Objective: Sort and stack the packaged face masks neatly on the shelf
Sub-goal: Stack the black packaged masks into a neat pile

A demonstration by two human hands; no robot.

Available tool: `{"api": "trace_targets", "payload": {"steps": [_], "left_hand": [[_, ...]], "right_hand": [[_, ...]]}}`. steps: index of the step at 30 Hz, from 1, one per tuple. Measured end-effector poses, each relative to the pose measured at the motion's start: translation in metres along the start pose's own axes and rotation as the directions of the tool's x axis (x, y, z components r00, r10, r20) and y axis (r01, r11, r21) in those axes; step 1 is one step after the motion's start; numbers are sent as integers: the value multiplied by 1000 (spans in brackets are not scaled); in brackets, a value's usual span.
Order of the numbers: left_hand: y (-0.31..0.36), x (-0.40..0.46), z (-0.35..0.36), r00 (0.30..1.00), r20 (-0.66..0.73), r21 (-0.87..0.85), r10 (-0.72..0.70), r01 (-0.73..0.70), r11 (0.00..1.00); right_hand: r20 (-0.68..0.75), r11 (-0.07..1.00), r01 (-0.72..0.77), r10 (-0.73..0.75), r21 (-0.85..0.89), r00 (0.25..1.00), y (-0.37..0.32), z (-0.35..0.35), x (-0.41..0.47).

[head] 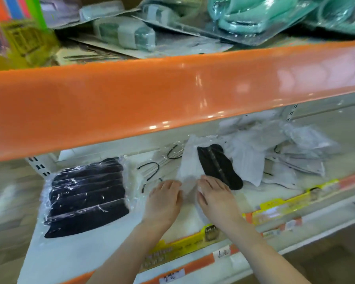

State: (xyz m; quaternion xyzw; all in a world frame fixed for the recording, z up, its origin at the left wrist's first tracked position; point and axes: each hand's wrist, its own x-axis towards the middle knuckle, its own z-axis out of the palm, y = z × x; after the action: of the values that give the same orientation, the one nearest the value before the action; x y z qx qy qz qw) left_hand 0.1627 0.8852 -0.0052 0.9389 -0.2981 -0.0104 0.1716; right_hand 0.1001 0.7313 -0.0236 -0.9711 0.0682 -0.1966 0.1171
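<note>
Resting flat with fingers straight, left hand (pixel 164 198) and right hand (pixel 215 196) press white mask pack (pixel 189 167)

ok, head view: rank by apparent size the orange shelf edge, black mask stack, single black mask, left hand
1. orange shelf edge
2. black mask stack
3. single black mask and left hand: look similar, and the hand is nearer the camera, so unranked.
</note>
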Motion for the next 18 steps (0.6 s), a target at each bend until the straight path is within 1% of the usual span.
{"api": "trace_targets", "payload": {"steps": [2, 5, 8, 11, 15, 18], "left_hand": [[15, 11, 4, 1000, 11, -12, 17, -17, 1000], [35, 25, 12, 997, 41, -39, 71, -69, 997], [55, 34, 19, 987, 98, -53, 128, -123, 991], [69, 38, 30, 985, 101, -57, 138, -133, 989], [74, 35, 40, 989, 29, -59, 146, -145, 988], [76, 34, 37, 992, 39, -92, 117, -113, 989]], "right_hand": [[-5, 1000, -20, 20, -22, 1000, 15, -4, 1], [12, 993, -112, 113, -47, 994, 35, -6, 6], [75, 982, -177, 182, -73, 980, 47, -5, 7], [44, 984, -152, 156, -91, 987, 52, -2, 3], [17, 990, -111, 113, -86, 993, 57, 5, -1], [13, 991, -106, 107, -85, 994, 57, 4, 0]]}}
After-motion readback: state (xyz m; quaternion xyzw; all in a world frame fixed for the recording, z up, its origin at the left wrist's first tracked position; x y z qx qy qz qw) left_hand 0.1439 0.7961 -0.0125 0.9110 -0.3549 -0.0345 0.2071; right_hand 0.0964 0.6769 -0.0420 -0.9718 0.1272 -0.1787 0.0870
